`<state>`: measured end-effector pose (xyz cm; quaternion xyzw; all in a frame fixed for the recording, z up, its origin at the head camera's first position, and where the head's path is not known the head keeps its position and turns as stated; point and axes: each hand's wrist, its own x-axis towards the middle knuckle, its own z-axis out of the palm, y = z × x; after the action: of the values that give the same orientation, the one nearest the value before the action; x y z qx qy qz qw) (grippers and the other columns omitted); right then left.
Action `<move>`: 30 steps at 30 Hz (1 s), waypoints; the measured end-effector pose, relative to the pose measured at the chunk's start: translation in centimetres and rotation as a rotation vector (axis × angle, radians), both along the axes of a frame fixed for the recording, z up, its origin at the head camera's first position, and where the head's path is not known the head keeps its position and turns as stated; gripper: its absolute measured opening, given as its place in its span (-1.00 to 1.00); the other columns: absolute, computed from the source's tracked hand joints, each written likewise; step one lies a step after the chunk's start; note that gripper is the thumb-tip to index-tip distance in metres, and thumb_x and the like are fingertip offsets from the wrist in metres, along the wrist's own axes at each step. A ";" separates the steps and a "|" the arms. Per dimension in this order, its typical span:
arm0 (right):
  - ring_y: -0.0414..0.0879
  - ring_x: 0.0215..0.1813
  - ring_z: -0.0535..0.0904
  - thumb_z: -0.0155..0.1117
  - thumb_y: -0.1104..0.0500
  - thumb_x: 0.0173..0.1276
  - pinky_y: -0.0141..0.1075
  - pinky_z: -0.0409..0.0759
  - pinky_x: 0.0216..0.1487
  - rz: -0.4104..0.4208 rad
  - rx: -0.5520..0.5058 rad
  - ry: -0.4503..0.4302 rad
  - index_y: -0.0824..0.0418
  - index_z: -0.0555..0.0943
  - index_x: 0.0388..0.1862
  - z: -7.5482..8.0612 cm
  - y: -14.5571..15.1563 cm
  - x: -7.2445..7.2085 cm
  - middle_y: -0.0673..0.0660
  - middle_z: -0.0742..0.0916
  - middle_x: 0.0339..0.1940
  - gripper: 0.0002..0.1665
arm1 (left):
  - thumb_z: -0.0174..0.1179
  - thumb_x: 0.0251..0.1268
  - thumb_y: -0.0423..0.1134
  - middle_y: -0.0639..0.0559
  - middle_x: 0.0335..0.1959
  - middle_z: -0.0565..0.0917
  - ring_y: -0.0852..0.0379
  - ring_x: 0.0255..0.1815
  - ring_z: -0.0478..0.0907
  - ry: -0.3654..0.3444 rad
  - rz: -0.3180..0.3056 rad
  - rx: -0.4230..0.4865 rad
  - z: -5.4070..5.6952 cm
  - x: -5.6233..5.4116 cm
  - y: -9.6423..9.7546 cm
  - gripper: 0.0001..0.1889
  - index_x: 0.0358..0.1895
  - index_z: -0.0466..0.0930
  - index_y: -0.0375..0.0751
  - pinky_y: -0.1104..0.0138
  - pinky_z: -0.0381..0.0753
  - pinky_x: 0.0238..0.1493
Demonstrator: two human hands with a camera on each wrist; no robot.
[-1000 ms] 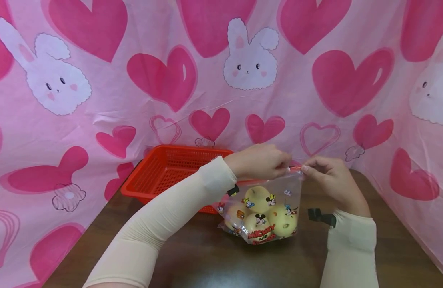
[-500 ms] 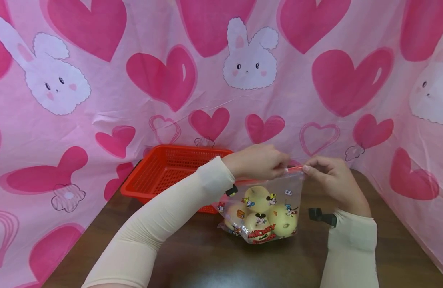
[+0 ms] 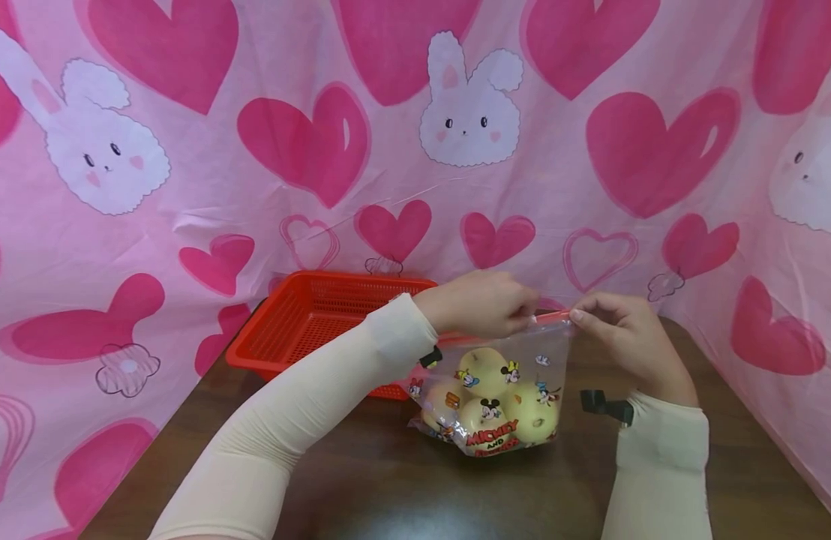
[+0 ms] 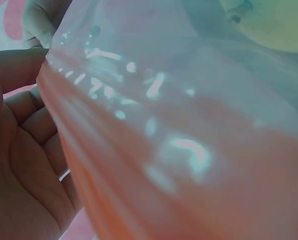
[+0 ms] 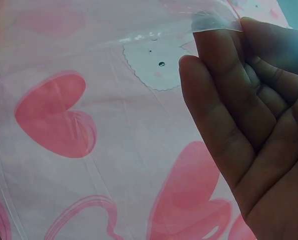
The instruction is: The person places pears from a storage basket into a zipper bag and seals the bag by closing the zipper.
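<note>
A clear zip bag (image 3: 493, 435) printed with cartoon figures stands on the table, several round pale-yellow fruits (image 3: 481, 369) showing through its side. My left hand (image 3: 479, 304) reaches across from the left and pinches the bag's red zip strip (image 3: 553, 317). At the strip's right end, my right hand (image 3: 621, 334) pinches the corner between thumb and forefinger. The left wrist view has the left palm (image 4: 24, 160) beside the crinkled film, thumb and finger at its edge. In the right wrist view, the right hand's fingertips (image 5: 211, 42) hold the clear corner.
Behind the left forearm stands a red plastic basket (image 3: 314, 319), partly hidden by that arm. A pink curtain (image 3: 388, 176) with hearts and rabbits hangs close behind the brown wooden table (image 3: 388, 487). Each wrist carries a small black mount (image 3: 606, 407).
My left hand has slid slightly left along the zip strip, so more red strip shows between the hands. The right hand keeps its pinch on the corner, shifted a touch right.
</note>
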<state>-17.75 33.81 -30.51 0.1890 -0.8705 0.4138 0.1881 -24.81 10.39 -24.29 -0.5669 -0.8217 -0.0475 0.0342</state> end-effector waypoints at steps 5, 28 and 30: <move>0.00 -0.27 0.58 0.25 0.23 0.39 -0.36 0.53 -0.20 -0.005 0.011 0.006 0.21 0.68 -0.19 -0.1 0.1 0.0 0.06 0.71 -0.36 -0.90 | 0.11 0.39 -0.17 0.18 -0.55 0.51 0.27 -0.50 0.42 0.018 0.000 -0.006 -0.1 0.1 -0.1 -0.86 -0.37 0.52 -0.04 0.44 0.40 -0.41; -0.06 -0.26 0.55 0.26 0.20 0.40 -0.37 0.51 -0.21 -0.021 0.048 0.027 0.17 0.67 -0.19 -0.1 0.3 -0.1 0.04 0.71 -0.34 -0.91 | 0.12 0.39 -0.18 0.18 -0.53 0.52 0.27 -0.48 0.43 -0.016 0.004 0.004 -0.4 0.2 -0.9 -0.88 -0.34 0.54 -0.04 0.45 0.42 -0.39; -0.06 -0.27 0.55 0.26 0.20 0.40 -0.37 0.51 -0.21 -0.023 0.045 0.024 0.17 0.67 -0.19 -0.2 0.3 -0.1 0.04 0.71 -0.35 -0.91 | 0.12 0.39 -0.18 0.17 -0.55 0.51 0.26 -0.50 0.43 -0.015 0.002 0.003 -0.5 0.1 -1.0 -0.88 -0.35 0.54 -0.05 0.44 0.42 -0.41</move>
<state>-17.83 34.10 -30.69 0.1881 -0.8793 0.3896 0.1990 -24.69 9.34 -24.75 -0.5657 -0.8224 -0.0531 0.0290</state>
